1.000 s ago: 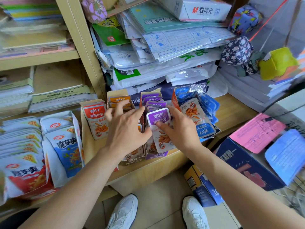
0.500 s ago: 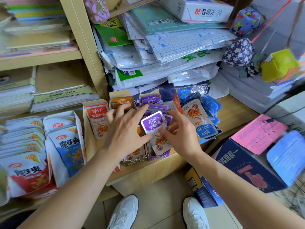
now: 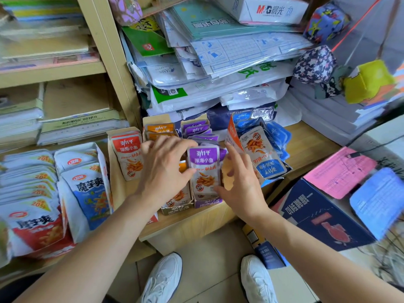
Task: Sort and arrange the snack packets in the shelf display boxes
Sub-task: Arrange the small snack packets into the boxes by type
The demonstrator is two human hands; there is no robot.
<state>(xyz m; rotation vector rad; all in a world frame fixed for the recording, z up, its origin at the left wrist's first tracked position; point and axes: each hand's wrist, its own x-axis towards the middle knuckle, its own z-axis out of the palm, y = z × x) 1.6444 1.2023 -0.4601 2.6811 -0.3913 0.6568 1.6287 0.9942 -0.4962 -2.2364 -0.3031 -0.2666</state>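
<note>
A purple snack packet (image 3: pixel 204 169) stands upright at the front of the purple display box (image 3: pixel 207 202). My left hand (image 3: pixel 166 169) pinches its left edge, thumb in front and fingers behind, and covers the orange packets (image 3: pixel 160 129) in the neighbouring box. My right hand (image 3: pixel 239 184) is spread at the packet's right side, with only a fingertip touching its lower edge. More purple packets (image 3: pixel 195 129) stand in a row behind. A red packet (image 3: pixel 129 156) stands in the box to the left. Blue packets (image 3: pixel 265 158) lie heaped on the right.
Larger white snack bags (image 3: pixel 87 189) fill boxes at the left. Plastic-wrapped paper stacks (image 3: pixel 218 68) press close behind the display boxes. A dark blue carton (image 3: pixel 317 215) and pink paper (image 3: pixel 338 171) sit at the right. The wooden shelf edge (image 3: pixel 196 224) lies just below the boxes, and my shoes stand on the floor.
The purple packet went from tilted in my right hand to upright at the front of its box. My right hand has let go and spread. My left thumb has come onto the packet's edge.
</note>
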